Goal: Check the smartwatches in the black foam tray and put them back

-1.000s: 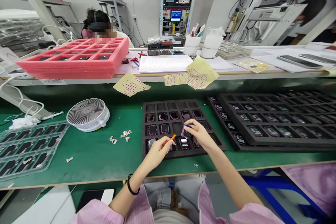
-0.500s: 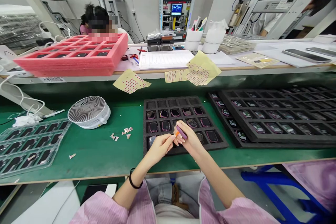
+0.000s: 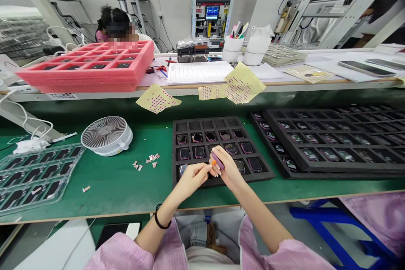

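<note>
Green desk (image 3: pixel 104 190), front edge: over a foam tray (image 3: pixel 176 152), the right hand (image 3: pixel 229 171) has its fingers clamped on a watch case (image 3: pixel 217 160); the left hand (image 3: pixel 193 179) pinches an orange pick (image 3: pixel 214 163) just beside it, a close, steady hold.

A purple watch case (image 3: pixel 217 160) looks like smooth, faintly glossy plastic, and an orange tool tip (image 3: pixel 214 163) like plastic too. The black foam tray (image 3: pixel 205 122) beneath is matt and rough-celled. The green bench mat (image 3: pixel 107 190) is smooth and matt, the pink foam stack (image 3: pixel 79 82) soft and matt, the fan (image 3: pixel 106 133) pale, smooth plastic.
</note>
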Demonstrator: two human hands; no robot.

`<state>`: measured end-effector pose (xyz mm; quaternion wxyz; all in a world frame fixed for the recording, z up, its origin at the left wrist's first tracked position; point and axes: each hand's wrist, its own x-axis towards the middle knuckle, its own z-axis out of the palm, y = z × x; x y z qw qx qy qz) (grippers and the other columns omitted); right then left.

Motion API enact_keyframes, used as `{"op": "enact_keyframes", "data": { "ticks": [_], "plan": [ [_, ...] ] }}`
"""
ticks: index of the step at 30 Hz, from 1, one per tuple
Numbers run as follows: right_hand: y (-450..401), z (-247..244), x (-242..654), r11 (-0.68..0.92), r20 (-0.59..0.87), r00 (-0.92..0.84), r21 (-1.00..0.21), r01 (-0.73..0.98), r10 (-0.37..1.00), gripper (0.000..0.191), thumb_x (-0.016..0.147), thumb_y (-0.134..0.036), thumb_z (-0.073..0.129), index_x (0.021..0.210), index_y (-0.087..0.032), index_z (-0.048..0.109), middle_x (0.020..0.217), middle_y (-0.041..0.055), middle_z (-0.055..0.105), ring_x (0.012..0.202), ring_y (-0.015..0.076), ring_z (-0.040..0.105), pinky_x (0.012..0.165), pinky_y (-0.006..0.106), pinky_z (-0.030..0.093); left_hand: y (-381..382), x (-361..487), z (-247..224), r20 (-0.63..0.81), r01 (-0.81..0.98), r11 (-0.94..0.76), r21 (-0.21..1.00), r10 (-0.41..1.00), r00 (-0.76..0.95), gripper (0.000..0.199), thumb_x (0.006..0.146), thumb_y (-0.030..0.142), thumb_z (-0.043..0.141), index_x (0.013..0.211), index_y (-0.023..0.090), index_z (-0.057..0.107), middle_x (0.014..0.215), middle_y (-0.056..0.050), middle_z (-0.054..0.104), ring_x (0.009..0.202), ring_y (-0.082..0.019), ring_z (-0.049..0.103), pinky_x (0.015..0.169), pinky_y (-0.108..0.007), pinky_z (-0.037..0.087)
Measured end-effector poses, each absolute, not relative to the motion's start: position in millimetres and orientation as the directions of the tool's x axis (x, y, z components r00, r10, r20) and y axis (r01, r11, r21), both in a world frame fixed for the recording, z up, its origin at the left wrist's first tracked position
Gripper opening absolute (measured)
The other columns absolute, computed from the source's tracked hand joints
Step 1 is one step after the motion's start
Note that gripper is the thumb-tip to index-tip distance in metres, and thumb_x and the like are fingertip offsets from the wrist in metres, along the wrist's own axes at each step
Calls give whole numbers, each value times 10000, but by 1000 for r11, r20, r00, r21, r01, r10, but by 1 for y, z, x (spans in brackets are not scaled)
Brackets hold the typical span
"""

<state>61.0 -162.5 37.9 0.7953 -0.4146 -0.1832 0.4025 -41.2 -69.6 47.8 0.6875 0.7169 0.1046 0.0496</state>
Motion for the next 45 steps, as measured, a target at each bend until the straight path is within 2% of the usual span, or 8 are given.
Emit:
{"op": "enact_keyframes", "data": {
  "ticks": [4, 8, 15, 23, 29, 35, 40, 45],
  "plan": [
    [-162, 40, 59, 283, -84, 478, -712, -643, 874, 373, 743, -418, 704, 686, -213, 397, 415, -132, 386, 280, 9, 169, 266, 116, 170, -72, -41, 48, -55, 62, -27, 998, 210, 976, 462, 857, 531, 455, 732, 121, 628, 426, 79, 334, 379, -43, 238, 400, -200, 190],
    [-160, 39, 57, 273, -78, 407, -625, -731, 910, 441, 707, -420, 739, 659, -218, 349, 399, -127, 373, 280, 18, 206, 258, 110, 118, -75, -42, 46, -18, 19, -1, 1000, 208, 978, 480, 847, 553, 470, 740, 116, 638, 425, 77, 329, 379, -40, 236, 398, -202, 183],
    [-157, 35, 57, 293, -85, 453, -653, -698, 888, 389, 719, -410, 727, 713, -230, 382, 402, -132, 377, 260, 24, 199, 241, 126, 95, -74, -40, 45, -43, 35, 35, 999, 257, 965, 498, 821, 591, 485, 698, 126, 611, 404, 83, 325, 361, -35, 229, 384, -197, 177],
    [-152, 31, 50, 287, -25, 724, -908, -305, 689, 281, 777, -446, 656, 846, -236, 482, 520, -100, 462, 343, 45, 364, 288, 138, 267, -70, -34, 39, 5, -1, -12, 1000, 428, 904, 439, 748, 570, 594, 638, 154, 503, 595, 12, 544, 533, -85, 492, 521, -209, 414],
    [-149, 29, 68, 292, 104, 805, -952, -89, 583, 256, 814, -445, 612, 843, -241, 460, 554, -95, 472, 342, 40, 367, 310, 153, 272, -45, -44, 36, -35, 52, -15, 999, 558, 829, 467, 762, 580, 560, 594, 181, 384, 490, 76, 326, 431, -44, 284, 410, -180, 245],
    [-139, 28, 47, 237, 121, 733, -970, -56, 669, 228, 841, -463, 567, 880, -253, 490, 634, -51, 492, 419, 79, 431, 352, 196, 372, -55, -38, 28, 27, 1, -59, 998, 461, 887, 410, 800, 553, 540, 689, 160, 504, 608, 29, 482, 534, -69, 416, 493, -189, 336],
    [-141, 25, 54, 220, 180, 762, -974, 51, 622, 212, 871, -459, 521, 872, -254, 466, 632, -62, 446, 388, 77, 396, 347, 205, 348, -52, -43, 29, -74, 57, 50, 997, 505, 860, 431, 802, 594, 498, 678, 187, 431, 479, 86, 316, 395, -50, 262, 396, -188, 212],
    [-155, 18, 100, -123, 267, 805, -915, 384, 530, 175, 901, -412, 463, 946, -248, 504, 689, -19, 531, 505, 135, 488, 497, 253, 404, 1, -75, 31, 87, 228, -331, 916, 718, 691, 370, 851, 467, 463, 614, 195, 383, 509, 57, 353, 447, -77, 333, 455, -194, 249]
  ]
}}
